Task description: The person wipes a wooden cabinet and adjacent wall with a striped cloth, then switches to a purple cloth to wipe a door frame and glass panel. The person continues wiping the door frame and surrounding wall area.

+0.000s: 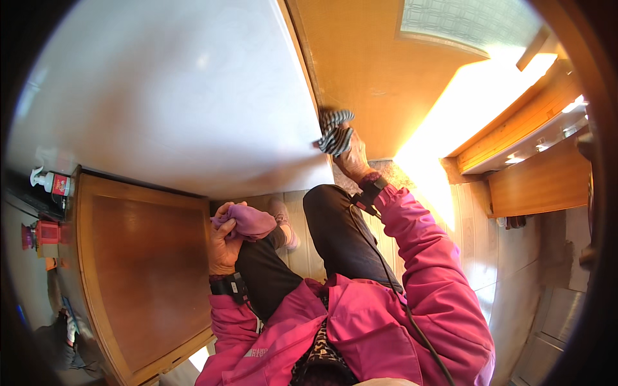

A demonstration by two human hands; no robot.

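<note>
My left hand [224, 243] grips a bunched purple cloth [251, 223] above my left knee, close to a brown wooden panel [145, 270]. My right arm reaches forward. In that right hand [354, 157] is a crumpled black-and-white striped cloth [336, 137], held against the seam where a glossy white surface [203, 106] meets an orange-brown wooden door [372, 72]. The palm and most fingertips of the right hand are hidden by the cloth. Dark straps with small devices sit on both wrists.
Patterned glass [470, 21] fills the door's upper part. At the left stand a white pump bottle [50, 182] and a red-and-purple object [46, 234]. A wooden drawer-like front [540, 176] juts in at the right. A cable [410, 313] runs along my right arm. Pale plank flooring [475, 224] lies below.
</note>
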